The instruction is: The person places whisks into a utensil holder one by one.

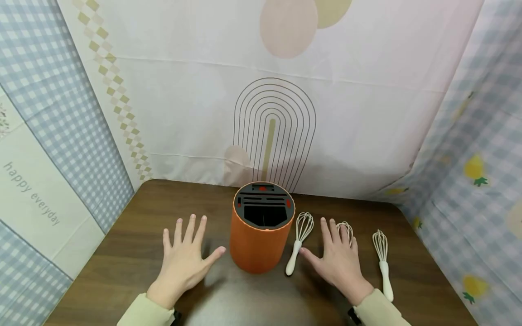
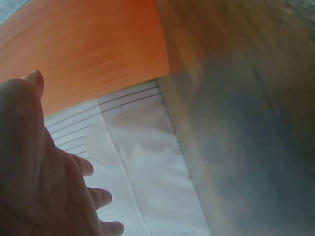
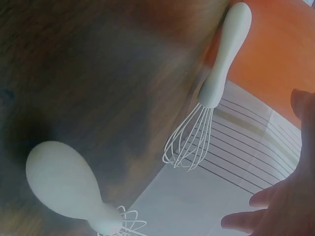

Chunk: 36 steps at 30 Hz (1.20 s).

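Note:
An orange cylindrical holder point(image 1: 261, 246) with a black slotted top point(image 1: 265, 206) stands upright between the hands. My left hand point(image 1: 185, 260) is spread with straight fingers to its left, apart from it and holding nothing. To its right, my right hand point(image 1: 338, 260) is likewise spread, with nothing gripped. One white whisk point(image 1: 294, 258) lies close beside the holder, near my right thumb. A second whisk point(image 1: 348, 226) is mostly hidden behind my right fingers in the head view; a white whisk handle point(image 3: 64, 182) shows large in the right wrist view. Farther right lies a third whisk point(image 1: 384, 267).
Everything stands on a dark brown wooden table point(image 1: 171, 199). A white patterned cloth point(image 1: 195, 113) hangs behind it. Blue checked cloths flank the left point(image 1: 61, 90) and right point(image 1: 489, 217) sides.

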Available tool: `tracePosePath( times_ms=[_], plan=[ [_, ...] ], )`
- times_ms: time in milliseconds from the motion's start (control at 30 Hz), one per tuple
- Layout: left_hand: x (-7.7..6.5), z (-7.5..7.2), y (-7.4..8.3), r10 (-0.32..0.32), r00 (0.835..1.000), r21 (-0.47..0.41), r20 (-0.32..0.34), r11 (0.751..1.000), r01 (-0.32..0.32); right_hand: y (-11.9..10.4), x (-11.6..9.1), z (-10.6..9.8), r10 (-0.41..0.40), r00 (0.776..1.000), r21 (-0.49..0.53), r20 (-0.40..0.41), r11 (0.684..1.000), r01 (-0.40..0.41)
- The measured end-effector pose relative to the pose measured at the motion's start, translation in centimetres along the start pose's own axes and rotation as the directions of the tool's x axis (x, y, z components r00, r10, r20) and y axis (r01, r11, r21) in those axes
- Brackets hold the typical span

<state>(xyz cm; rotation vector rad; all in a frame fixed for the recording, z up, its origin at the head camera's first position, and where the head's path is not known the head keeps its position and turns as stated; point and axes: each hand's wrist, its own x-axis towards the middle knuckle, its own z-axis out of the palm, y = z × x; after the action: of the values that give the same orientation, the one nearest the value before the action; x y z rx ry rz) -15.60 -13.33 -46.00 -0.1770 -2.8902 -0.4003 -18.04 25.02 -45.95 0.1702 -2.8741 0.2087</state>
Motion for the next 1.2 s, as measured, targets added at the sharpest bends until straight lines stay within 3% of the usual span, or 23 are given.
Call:
tracePosePath(
  times_ms=[300,433,567,667,767,900,1067,1100,1167,1200],
  plan=[
    [0.9,-0.7,1.4,0.032,0.999,-0.092,0.027,0.995,-0.029,0.0,0.2,-0.1,-0.006,1.000,0.013,-0.017,1.000,0.006],
    [1.3,-1.2,2.0,0.039,0.999,-0.162,0.037,0.986,-0.033,-0.3,0.5,0.1,0.015,1.000,0.109,0.009,0.994,-0.016],
    [1.4,-1.6,2.4,0.046,0.999,-0.224,-0.007,0.974,-0.046,-0.7,0.8,0.3,0.065,0.994,0.266,0.090,0.960,-0.087],
    [1.6,-2.0,2.9,0.047,0.997,-0.322,-0.054,0.945,-0.062,-0.9,1.0,0.4,0.112,0.980,0.387,0.164,0.907,-0.168],
    [1.8,-2.5,3.6,0.029,0.997,-0.460,-0.072,0.886,-0.059,-1.0,1.2,0.5,0.161,0.957,0.467,0.243,0.845,-0.261],
    [2.3,-2.9,4.3,0.005,0.997,-0.627,-0.081,0.777,-0.055,-1.1,1.5,0.8,0.200,0.920,0.545,0.337,0.755,-0.364],
    [3.2,-3.0,4.9,0.034,0.992,-0.785,-0.118,0.609,-0.114,-1.1,1.7,1.8,0.204,0.864,0.684,0.460,0.539,-0.492],
    [3.3,-3.0,5.0,0.040,0.992,-0.811,-0.119,0.572,-0.121,-1.2,1.8,2.0,0.206,0.855,0.695,0.477,0.508,-0.509],
    [3.6,-3.0,5.2,0.048,0.992,-0.855,-0.120,0.502,-0.127,-1.3,1.9,2.3,0.225,0.841,0.690,0.491,0.490,-0.534],
    [3.8,-3.0,5.3,0.048,0.992,-0.871,-0.116,0.476,-0.125,-1.5,2.0,2.4,0.238,0.837,0.679,0.492,0.497,-0.540]
  ],
)
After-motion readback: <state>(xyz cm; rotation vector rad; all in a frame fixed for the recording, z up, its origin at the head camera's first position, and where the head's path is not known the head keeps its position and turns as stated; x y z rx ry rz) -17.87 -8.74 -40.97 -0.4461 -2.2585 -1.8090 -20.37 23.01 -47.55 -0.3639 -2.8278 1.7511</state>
